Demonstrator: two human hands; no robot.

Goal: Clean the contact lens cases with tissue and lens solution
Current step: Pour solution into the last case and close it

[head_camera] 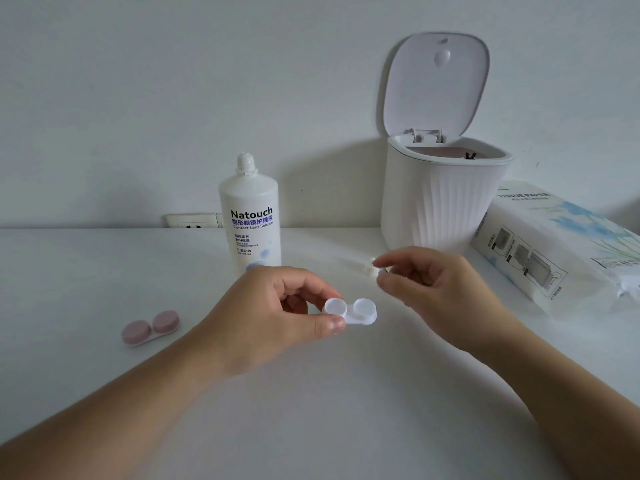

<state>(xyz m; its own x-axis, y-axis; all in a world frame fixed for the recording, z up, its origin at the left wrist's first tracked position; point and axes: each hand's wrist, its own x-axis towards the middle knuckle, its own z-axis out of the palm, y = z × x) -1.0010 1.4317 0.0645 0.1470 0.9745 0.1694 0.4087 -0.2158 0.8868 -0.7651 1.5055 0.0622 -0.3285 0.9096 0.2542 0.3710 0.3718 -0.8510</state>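
Pinching white lens case (353, 310) between left fingers (332, 323)

Smooth plastics on a matt tabletop (104, 271)

White lens case (353, 310) between the fingers (330, 323) — glossy plastic; beyond them, ribbed matt plastic bin (440, 202) and crinkled shiny-film tissue pack (561, 244).

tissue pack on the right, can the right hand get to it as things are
Probably yes. The right hand hovers with loosely curled fingers and appears to hold nothing, and the tissue pack lies just to its right on the table with nothing between them. The bin stands behind, off that path.
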